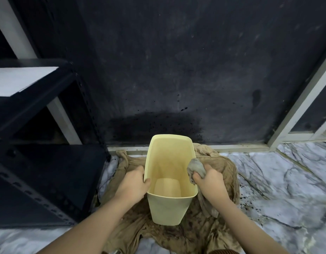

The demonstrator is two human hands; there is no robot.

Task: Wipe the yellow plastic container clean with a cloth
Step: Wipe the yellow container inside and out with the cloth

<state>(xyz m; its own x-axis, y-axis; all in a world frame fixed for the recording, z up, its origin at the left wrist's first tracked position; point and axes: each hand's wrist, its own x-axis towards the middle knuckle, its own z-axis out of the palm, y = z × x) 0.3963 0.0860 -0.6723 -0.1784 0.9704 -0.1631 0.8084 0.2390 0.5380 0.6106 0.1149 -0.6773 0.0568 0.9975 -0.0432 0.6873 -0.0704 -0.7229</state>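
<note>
Upright, the yellow container [168,208] stands on a brown sheet [177,233] spread over the marble floor [286,180], near a dark wall [177,61]. Left hand [133,186] grips its left rim; right hand [209,184] clenches a grey cloth [196,166] against the right rim.

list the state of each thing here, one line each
yellow container: upright, open-topped, empty, standing on the brown cloth
grey cloth: bunched, pressed at the container's right rim
brown cloth: spread on the floor, stained
left hand: grip on the left rim
right hand: grip closed on the grey cloth
</note>
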